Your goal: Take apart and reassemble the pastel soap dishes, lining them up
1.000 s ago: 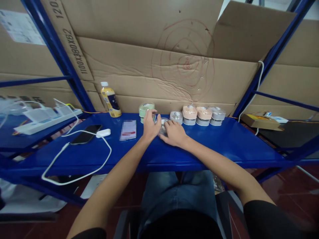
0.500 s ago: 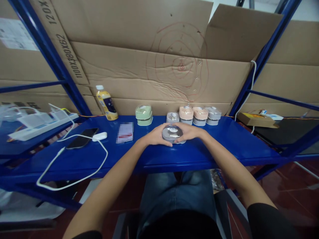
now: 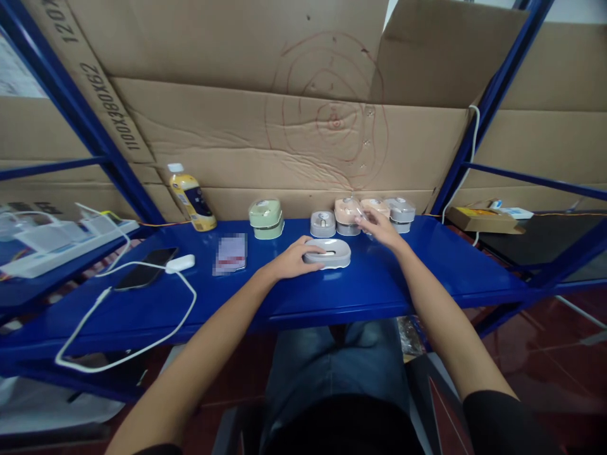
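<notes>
Fingers of the L hand [image 3: 293,259] pinch the L end of a pale grey oval base [image 3: 340,254], thumb on the near side; base sits flat on the blue shelf [image 3: 403,278], w/ a dark slot in its top. R hand [image 3: 383,229] is behind & R of the base, fingertips at the front of a peach box [image 3: 348,210], slightly curled; can't tell if they grip anything.

Rel. to the base: small grey box [image 3: 323,224] just behind; peach box behind-R; second peach box [image 3: 375,205] next along, partly blocked by the R hand; taller grey box [image 3: 401,212] at the R end of the row. Green box [image 3: 266,218] behind-L. Phone w/ blurred-out screen [image 3: 230,254] to the L; beyond it, dark phone [image 3: 147,268] & white cable [image 3: 193,303], looped. Yellow bottle [image 3: 192,199], white cap, back L. White power strip [image 3: 71,246] far L; open carton [image 3: 488,219] far R.

Writing: cardboard [image 3: 227,126] behind everything has hand-drawn red rings; its L strip is printed "1100X380X62" & "120", sideways, rest cut off. Bottle has a dark label & box tops have round stickers, text too small to read.
</notes>
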`<act>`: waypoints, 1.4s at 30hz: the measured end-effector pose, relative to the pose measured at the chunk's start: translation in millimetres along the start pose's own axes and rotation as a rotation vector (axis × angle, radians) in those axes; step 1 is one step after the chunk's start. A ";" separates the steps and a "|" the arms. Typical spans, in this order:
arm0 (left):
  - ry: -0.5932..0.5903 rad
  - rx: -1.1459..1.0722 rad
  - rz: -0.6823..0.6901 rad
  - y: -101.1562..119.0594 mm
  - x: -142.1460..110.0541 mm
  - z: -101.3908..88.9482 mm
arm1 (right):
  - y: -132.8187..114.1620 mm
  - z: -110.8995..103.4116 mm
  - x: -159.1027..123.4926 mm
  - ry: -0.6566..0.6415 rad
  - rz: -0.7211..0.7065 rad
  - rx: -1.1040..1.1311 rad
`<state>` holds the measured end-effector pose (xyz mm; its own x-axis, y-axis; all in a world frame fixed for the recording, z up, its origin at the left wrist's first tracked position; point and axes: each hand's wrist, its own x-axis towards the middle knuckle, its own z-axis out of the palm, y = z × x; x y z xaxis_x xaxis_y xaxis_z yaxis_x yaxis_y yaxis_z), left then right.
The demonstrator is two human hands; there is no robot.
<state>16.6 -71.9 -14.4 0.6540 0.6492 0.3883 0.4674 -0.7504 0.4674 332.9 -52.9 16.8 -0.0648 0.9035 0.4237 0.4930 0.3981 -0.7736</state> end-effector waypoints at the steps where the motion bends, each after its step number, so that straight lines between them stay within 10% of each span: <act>1: 0.011 -0.006 -0.006 0.3 0.3 0.1 | 1.2 0.3 0.2 0.006 0.011 0.014; 10: 0.477 0.024 -0.200 -13.9 3.9 -6.8 | 0.1 5.1 -1.4 0.021 -0.012 0.069; 19: 0.070 -0.006 0.020 2.9 -1.2 -1.2 | -8.9 9.5 -9.2 -0.158 -0.235 -0.028; 25: 0.083 -0.080 -0.089 -0.3 -0.4 2.1 | -19.6 30.9 -17.9 -0.456 -0.342 -0.124; 42: 0.006 -0.058 -0.112 -7.2 -0.3 -0.3 | -42.1 59.7 -34.5 -0.440 -0.323 -0.468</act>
<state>12.8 -66.7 -17.6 0.5960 0.7294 0.3358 0.5022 -0.6649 0.5529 262.6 -91.3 6.6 -0.5654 0.7716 0.2916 0.7042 0.6356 -0.3165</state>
